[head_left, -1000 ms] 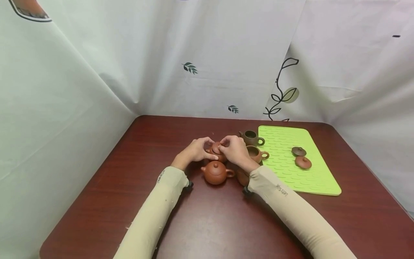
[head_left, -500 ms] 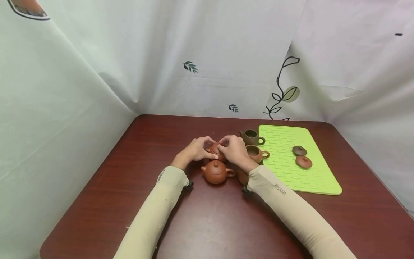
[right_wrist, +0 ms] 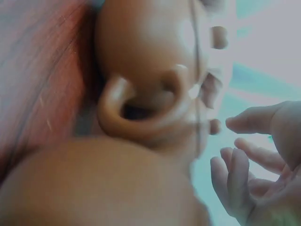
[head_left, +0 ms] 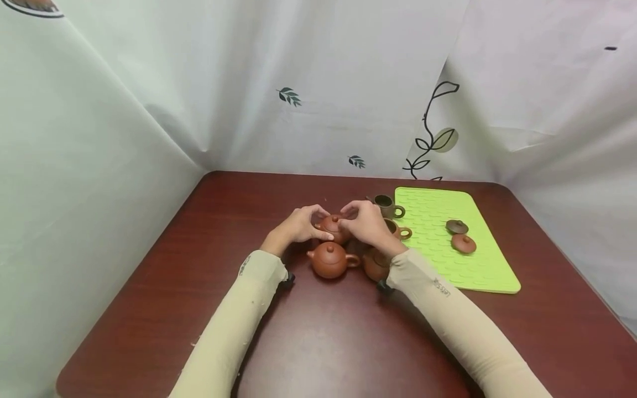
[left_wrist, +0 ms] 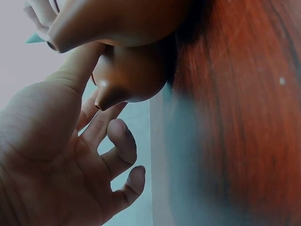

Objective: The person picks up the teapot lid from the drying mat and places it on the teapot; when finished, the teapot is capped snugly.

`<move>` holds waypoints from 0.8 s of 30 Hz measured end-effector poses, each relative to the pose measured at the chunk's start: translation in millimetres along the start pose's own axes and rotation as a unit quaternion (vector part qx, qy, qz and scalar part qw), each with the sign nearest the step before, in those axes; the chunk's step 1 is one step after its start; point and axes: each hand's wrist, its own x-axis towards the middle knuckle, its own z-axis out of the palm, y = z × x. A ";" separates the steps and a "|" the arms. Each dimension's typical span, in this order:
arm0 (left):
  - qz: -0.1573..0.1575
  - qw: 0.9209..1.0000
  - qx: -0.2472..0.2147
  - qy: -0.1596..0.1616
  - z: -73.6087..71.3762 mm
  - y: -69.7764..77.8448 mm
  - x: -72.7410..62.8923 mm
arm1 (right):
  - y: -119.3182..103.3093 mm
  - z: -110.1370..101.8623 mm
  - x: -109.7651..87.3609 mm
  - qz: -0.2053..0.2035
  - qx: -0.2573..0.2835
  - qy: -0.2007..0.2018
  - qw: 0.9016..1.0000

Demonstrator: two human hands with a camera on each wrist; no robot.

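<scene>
A reddish clay teapot [head_left: 334, 228] with its lid on stands behind a second lidded teapot [head_left: 328, 262]. My left hand [head_left: 297, 225] holds the rear teapot by its spout side; in the left wrist view its thumb and forefinger reach round that teapot [left_wrist: 136, 73], the other fingers loosely bent. Just right of the lid knob is my right hand [head_left: 367, 223]. In the right wrist view its thumb and fingers [right_wrist: 237, 176] are spread, a small gap from the knob [right_wrist: 215, 126], and they hold nothing.
A lidless dark pot [head_left: 383, 203] and a lidless reddish pot [head_left: 405, 233] stand behind the right hand. Another brown pot [head_left: 375, 266] sits under the right wrist. A green mat [head_left: 433, 265] bears a dark lid [head_left: 457, 226] and a reddish lid [head_left: 463, 244].
My right hand has let go of the lid and drawn slightly right, so the knob shows on the rear teapot. The left hand keeps its place. The head view has tilted a little.
</scene>
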 end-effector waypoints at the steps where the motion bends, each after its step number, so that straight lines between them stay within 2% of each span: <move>1: -0.001 1.000 0.000 0.001 -1.2 -0.1 0.3 | -0.7 -4.7 -1.7 0.000 0.003 -0.002 1.000; 5: -0.007 1.000 -0.004 -0.001 -4.0 0.5 0.5 | -2.1 -22.9 -11.2 0.010 0.017 -0.004 1.000; 9: -0.009 1.000 -0.006 -0.007 -0.7 -0.1 -0.6 | -0.1 -33.6 -22.0 0.025 0.035 -0.002 0.999; 16: -0.012 1.000 -0.007 -0.003 3.2 0.8 -3.9 | 8.8 -44.3 -36.5 0.015 0.045 0.007 0.999; 24: 0.002 1.000 0.004 0.001 3.8 0.0 -5.3 | 30.8 -56.9 -49.9 0.006 0.042 0.057 0.997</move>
